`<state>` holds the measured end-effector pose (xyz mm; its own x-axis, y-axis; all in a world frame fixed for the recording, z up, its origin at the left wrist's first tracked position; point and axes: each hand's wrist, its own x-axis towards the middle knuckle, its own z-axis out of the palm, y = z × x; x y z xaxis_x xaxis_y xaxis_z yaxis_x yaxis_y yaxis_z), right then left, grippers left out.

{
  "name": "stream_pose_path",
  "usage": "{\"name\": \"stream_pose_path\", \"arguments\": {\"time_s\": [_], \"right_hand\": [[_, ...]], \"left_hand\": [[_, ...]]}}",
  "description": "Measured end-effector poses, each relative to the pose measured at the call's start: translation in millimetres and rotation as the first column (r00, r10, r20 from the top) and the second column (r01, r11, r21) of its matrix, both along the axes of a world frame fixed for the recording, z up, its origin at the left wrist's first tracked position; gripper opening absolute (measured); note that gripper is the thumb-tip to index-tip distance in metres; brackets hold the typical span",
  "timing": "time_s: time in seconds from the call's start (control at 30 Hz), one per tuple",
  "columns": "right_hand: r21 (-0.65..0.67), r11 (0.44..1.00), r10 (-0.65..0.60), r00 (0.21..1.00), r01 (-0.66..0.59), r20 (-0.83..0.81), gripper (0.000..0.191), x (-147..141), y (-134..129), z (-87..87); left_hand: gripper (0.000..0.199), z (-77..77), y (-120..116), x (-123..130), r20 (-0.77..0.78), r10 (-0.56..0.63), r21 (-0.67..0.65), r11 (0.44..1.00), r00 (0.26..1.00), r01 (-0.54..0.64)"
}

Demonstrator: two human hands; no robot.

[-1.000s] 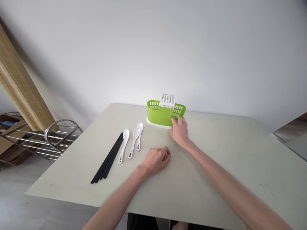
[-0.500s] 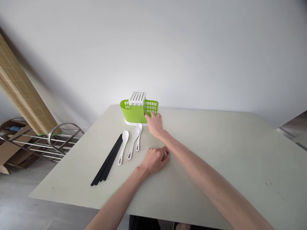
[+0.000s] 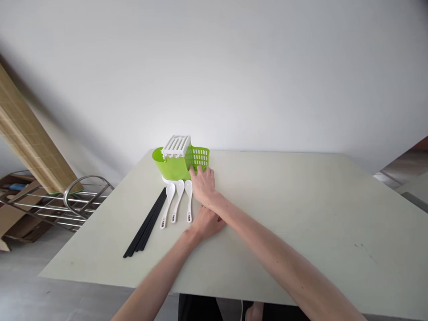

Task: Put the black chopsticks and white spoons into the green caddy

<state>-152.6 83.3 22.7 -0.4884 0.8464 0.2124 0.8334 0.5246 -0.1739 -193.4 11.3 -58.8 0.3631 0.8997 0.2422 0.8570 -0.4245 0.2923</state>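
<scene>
A green basket (image 3: 174, 167) with a white slatted top (image 3: 177, 145) stands near the back edge, turned at an angle. My right hand (image 3: 203, 183) is at its right front corner, fingers spread and touching its rim. Below and partly behind my right wrist, my left hand (image 3: 207, 223) rests on the table; its fingers are mostly hidden. Three white spoons lie side by side before the basket: a left one (image 3: 169, 200), a middle one (image 3: 178, 200) and a right one (image 3: 189, 200). Left of them lie several black chopsticks (image 3: 145, 225).
The pale table (image 3: 284, 214) meets a white wall behind. On the floor to the left are a metal rack (image 3: 90, 196) and a cardboard box (image 3: 23, 223). A tan patterned roll (image 3: 36, 138) leans there.
The basket has turned and its left end has come nearer the front, with my right hand at its right end. The right spoon now points more straight toward me, spaced from the middle one.
</scene>
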Motion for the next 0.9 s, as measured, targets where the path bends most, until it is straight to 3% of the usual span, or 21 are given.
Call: {"name": "stream_pose_path", "arguments": {"time_s": [0.13,0.23,0.3,0.37,0.47,0.57,0.67,0.9], "right_hand": [[0.012,0.987,0.162,0.979,-0.162,-0.123,0.08,32,-11,-7.1],[0.056,0.976,0.217,0.944,-0.209,-0.247,0.084,91,-26,-21.2],[0.021,0.99,0.138,0.949,-0.138,-0.283,0.078,145,-38,-38.2],[-0.01,1.0,-0.014,0.961,0.011,-0.277,0.071,205,-52,-61.1],[-0.072,0.971,-0.237,0.943,0.227,-0.234,0.068,288,-73,-99.7],[-0.117,0.93,-0.364,0.914,0.348,-0.176,0.073,340,-92,-129.6],[-0.075,0.927,-0.374,0.913,0.367,-0.163,0.072,355,-103,-141.9],[-0.016,0.929,-0.368,0.919,0.37,-0.138,0.069,342,-100,-138.8]], "left_hand": [[0.017,2.2,-4,2,-0.031,0.029,-0.037,0.999,0.999,-0.03],[0.021,5.8,-8,4,-0.026,0.051,-0.078,0.996,0.998,-0.053],[0.018,9.2,-10,5,0.026,0.036,-0.096,0.995,0.999,-0.033],[0.017,12.8,-12,6,0.065,0.018,-0.109,0.994,0.998,-0.011],[0.018,16.7,-13,7,0.056,0.02,-0.116,0.993,0.998,-0.014],[0.019,18.3,-13,8,0.031,0.042,-0.1,0.994,0.999,-0.039],[0.021,18.6,-15,10,0.0,0.059,-0.072,0.996,0.998,-0.059],[0.02,24.1,-40,12,-0.063,0.157,-0.039,0.986,0.986,-0.159]]}}
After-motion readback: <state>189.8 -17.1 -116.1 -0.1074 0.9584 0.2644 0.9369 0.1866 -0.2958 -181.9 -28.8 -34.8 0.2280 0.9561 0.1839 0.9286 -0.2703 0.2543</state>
